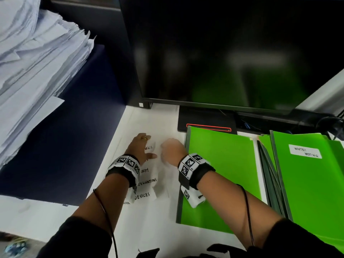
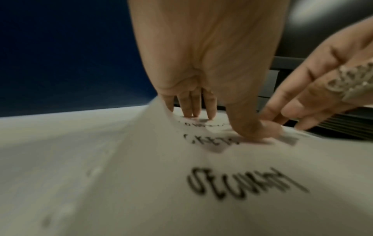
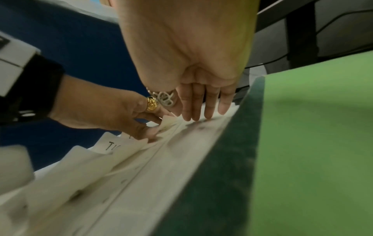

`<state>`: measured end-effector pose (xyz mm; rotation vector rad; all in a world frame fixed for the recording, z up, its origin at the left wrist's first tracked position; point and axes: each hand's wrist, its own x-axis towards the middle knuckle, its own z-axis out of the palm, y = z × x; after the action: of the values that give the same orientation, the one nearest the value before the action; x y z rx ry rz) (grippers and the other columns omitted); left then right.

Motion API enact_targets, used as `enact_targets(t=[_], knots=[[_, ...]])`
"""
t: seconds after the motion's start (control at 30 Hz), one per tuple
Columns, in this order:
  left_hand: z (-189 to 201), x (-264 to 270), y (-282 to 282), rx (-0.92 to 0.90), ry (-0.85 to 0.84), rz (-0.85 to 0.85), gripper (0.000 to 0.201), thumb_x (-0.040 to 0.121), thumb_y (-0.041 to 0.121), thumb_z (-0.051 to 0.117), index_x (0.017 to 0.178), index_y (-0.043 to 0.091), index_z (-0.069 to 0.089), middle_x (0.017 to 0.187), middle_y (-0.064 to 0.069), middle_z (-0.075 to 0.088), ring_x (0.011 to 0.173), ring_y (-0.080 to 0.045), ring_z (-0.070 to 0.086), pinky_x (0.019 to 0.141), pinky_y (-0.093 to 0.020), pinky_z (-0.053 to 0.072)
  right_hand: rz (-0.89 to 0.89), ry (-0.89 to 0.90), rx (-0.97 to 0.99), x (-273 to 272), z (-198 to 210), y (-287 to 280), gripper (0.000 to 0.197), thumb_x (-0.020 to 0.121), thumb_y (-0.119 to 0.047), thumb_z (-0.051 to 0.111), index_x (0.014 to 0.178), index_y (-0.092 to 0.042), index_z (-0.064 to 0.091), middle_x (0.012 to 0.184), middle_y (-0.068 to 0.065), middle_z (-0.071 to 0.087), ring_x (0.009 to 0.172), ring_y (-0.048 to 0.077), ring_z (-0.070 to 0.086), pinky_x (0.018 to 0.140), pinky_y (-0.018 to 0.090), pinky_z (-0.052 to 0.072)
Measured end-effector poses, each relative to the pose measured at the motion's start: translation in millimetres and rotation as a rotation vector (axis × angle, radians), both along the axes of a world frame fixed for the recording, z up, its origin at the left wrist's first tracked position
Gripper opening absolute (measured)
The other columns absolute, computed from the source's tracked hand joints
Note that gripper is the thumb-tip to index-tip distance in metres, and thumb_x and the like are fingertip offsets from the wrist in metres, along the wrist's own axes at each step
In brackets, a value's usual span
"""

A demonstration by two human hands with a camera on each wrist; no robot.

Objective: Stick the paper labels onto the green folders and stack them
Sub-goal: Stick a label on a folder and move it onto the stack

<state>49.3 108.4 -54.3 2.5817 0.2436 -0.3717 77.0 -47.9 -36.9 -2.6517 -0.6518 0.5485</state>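
Several handwritten white paper labels (image 1: 147, 180) lie in a column on the white desk (image 1: 154, 120). My left hand (image 1: 147, 146) rests on the far ones. In the left wrist view its straight fingers (image 2: 191, 110) touch the paper and its thumb presses down on one label (image 2: 212, 142), with the "SECURITY" label (image 2: 242, 182) nearer. My right hand (image 1: 167, 148) is just beside it, its straight fingertips (image 3: 201, 115) on the paper next to the left thumb. Whether it pinches the label's raised edge is blurred. An unlabelled green folder (image 1: 219, 174) lies right of the labels.
At the right stands a stack of green folders (image 1: 316, 183), the top one bearing a white label (image 1: 305, 150). A dark monitor (image 1: 223, 53) and its base (image 1: 204, 118) stand behind. A tall pile of white papers (image 1: 37, 62) sits at the left by a dark blue panel (image 1: 65, 146).
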Motion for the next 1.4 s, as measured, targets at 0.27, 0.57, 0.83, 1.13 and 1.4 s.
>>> enact_targets(t=[0.27, 0.57, 0.83, 1.13, 1.4], knots=[[14, 7, 4, 0.227, 0.099, -0.189, 0.098, 0.063, 0.042, 0.082, 0.146, 0.024, 0.031, 0.155, 0.009, 0.019, 0.143, -0.012, 0.022, 0.116, -0.05, -0.004, -0.133, -0.018, 0.004, 8, 1, 20, 0.04, 0.096, -0.035, 0.042, 0.106, -0.005, 0.067, 0.115, 0.014, 0.056, 0.111, 0.032, 0.051, 0.093, 0.04, 0.045], [26, 7, 1, 0.234, 0.13, -0.211, 0.098, 0.062, 0.047, 0.081, 0.144, 0.022, 0.033, 0.153, 0.007, 0.022, 0.14, -0.013, 0.027, 0.114, -0.056, -0.003, -0.341, 0.138, -0.039, 18, 6, 35, 0.03, 0.088, -0.02, 0.052, 0.111, -0.003, 0.063, 0.119, 0.014, 0.054, 0.115, 0.031, 0.048, 0.093, 0.035, 0.044], [53, 26, -26, 0.059, -0.102, 0.005, 0.023, 0.09, 0.026, 0.057, 0.112, 0.02, 0.061, 0.119, -0.001, 0.059, 0.108, -0.019, 0.055, 0.104, -0.037, 0.038, -0.534, 0.029, 0.299, 28, 36, -17, 0.023, 0.086, -0.012, 0.057, 0.093, 0.005, 0.069, 0.101, 0.021, 0.069, 0.1, 0.034, 0.061, 0.089, 0.034, 0.045], [57, 50, -102, -0.259, -0.195, 0.029, 0.021, 0.086, 0.003, 0.061, 0.107, -0.001, 0.065, 0.11, -0.011, 0.066, 0.098, -0.025, 0.062, 0.076, -0.012, 0.036, -0.821, -0.051, 0.436, 31, 20, -110, 0.03, 0.087, -0.023, 0.064, 0.061, -0.011, 0.054, 0.069, 0.004, 0.054, 0.072, 0.018, 0.05, 0.068, 0.024, 0.036], [56, 64, -171, -0.153, -0.129, -0.079, 0.017, 0.09, 0.007, 0.054, 0.087, 0.005, 0.07, 0.102, -0.013, 0.069, 0.097, -0.025, 0.065, 0.075, -0.022, 0.048, -1.007, -0.072, 0.291, 15, 8, -176, 0.046, 0.085, -0.043, 0.063, 0.055, -0.019, 0.037, 0.072, 0.002, 0.056, 0.074, 0.023, 0.054, 0.082, 0.036, 0.049]])
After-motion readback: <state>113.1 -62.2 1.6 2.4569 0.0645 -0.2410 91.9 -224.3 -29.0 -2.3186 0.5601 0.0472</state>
